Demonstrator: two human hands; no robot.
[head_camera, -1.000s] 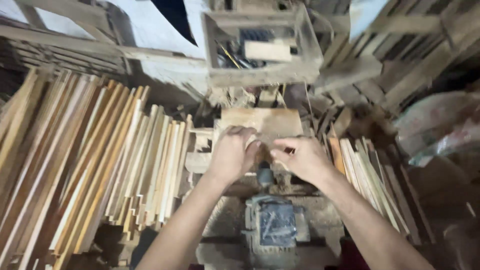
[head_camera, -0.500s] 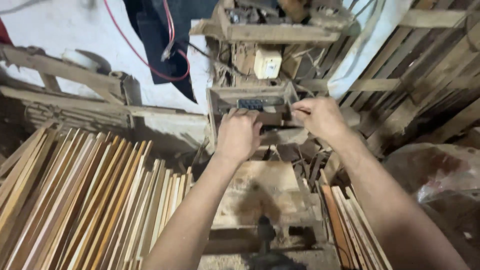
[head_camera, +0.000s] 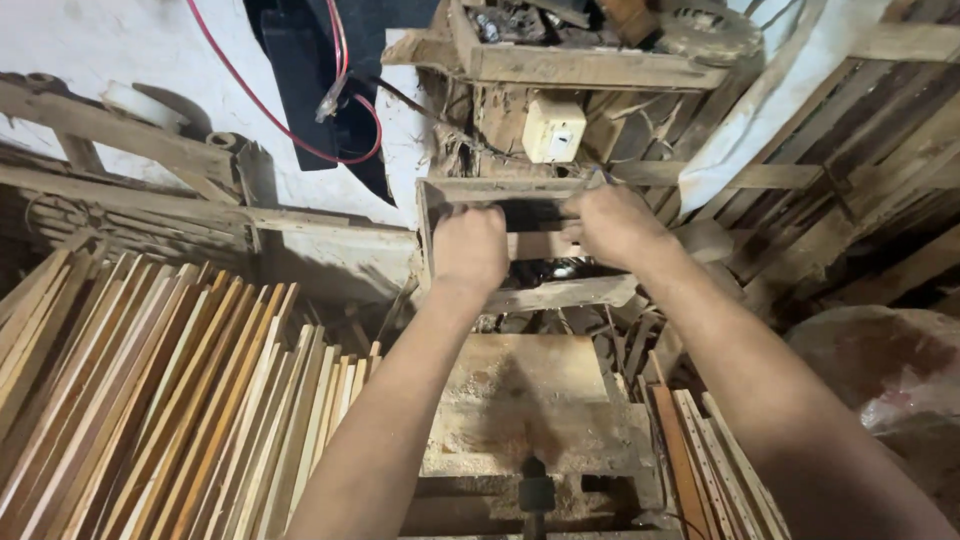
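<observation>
- Left hand (head_camera: 470, 248) is clenched into a fist at the front of a wooden crate (head_camera: 520, 292), knuckles up, gripping a small pale wood block (head_camera: 542, 244) that lies across the crate's opening.
- Right hand (head_camera: 615, 222) is curled shut over the other end of the same block, near the crate's upper right corner; what its fingertips press is hidden.
- Stacked timber strips (head_camera: 150, 400), pale and orange-brown, lean in a big fan along the left side, the largest thing here.
- Sawdust-covered bench (head_camera: 530, 400) sits below the crate, between both forearms, with a dark handle (head_camera: 536, 495) at its near edge.
- Crate itself is rough, grey and worn, open toward the camera, dark clutter inside, past the far edge of the bench.
- Cream switch box (head_camera: 553, 130) is fixed just above the crate.
- Red cable (head_camera: 300, 150) loops across the white wall at upper left.
</observation>
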